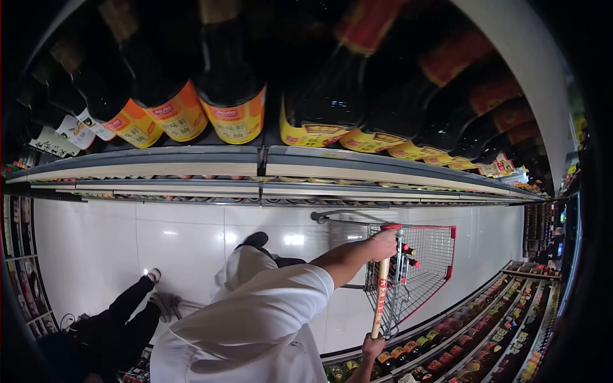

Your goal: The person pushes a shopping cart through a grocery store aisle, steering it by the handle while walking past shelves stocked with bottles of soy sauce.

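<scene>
My left hand (385, 244) is wrapped round the upper end of the cart's handle bar (380, 300). At the bar's lower end, my right hand (373, 346) is closed round it. The wire shopping cart (429, 262) has red corners and stands to the right of the handle. Several dark bottles with red caps (408, 256) lie in the cart, close to the handle side.
A shelf edge (172, 163) with large dark bottles (230, 115) spans the top. More bottle shelves (460, 332) stand at the lower right. Another person's legs (131, 306) are at the lower left, on the shiny tiled floor (89, 249).
</scene>
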`<state>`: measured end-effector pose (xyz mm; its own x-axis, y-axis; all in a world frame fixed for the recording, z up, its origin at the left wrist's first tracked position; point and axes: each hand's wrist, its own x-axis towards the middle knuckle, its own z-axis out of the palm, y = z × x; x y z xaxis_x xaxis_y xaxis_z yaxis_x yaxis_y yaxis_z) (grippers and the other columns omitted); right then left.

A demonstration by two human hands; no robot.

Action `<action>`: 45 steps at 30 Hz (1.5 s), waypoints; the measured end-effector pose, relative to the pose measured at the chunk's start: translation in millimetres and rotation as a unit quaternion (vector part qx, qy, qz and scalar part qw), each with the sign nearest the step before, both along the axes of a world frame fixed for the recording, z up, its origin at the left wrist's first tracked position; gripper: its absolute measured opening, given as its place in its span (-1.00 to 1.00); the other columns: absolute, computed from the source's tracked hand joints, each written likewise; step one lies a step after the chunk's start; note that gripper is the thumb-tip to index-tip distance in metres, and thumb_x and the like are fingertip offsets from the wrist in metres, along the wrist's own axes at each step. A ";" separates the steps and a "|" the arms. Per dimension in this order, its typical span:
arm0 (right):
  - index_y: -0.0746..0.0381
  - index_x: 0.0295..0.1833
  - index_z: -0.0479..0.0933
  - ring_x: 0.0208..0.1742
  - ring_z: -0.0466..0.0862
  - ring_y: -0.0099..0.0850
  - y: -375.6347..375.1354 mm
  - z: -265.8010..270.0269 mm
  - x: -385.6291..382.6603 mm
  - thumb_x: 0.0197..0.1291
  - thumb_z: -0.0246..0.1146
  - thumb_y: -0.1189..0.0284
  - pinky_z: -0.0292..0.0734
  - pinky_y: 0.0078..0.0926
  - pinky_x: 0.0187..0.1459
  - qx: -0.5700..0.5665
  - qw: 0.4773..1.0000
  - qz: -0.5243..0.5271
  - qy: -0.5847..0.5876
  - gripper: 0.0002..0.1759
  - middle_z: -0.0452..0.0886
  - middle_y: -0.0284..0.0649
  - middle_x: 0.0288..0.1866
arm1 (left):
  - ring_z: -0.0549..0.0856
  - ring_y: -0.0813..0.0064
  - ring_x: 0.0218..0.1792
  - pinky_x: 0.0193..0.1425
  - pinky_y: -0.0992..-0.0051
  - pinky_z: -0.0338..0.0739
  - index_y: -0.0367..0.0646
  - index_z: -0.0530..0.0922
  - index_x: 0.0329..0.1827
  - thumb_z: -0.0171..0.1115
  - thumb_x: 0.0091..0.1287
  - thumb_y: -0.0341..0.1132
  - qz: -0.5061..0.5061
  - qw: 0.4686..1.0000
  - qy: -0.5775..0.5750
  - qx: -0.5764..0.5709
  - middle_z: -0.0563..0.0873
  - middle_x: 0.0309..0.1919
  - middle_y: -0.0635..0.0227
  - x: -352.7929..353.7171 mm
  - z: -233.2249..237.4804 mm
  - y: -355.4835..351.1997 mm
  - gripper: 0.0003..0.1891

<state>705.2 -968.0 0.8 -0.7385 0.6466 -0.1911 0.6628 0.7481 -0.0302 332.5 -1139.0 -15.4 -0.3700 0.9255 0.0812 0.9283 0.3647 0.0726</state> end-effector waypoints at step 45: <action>0.26 -0.28 0.69 -0.24 0.73 0.07 -149.3 6.0 44.2 -0.02 0.31 0.24 0.64 -0.03 -0.15 0.029 0.999 -0.031 -0.005 -0.69 0.72 0.09 -0.33 | 0.77 0.43 -0.35 0.01 0.26 0.40 0.13 0.73 -0.53 0.34 0.03 -0.27 -0.011 0.998 0.006 -0.054 0.79 -0.46 0.46 47.9 20.6 -148.2 -0.96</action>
<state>749.4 -1117.3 6.8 -0.6944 0.7017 -0.1595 0.7086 0.7053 0.0182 380.3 -1287.3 5.2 -0.3499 0.9367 -0.0144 0.9364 0.3501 0.0235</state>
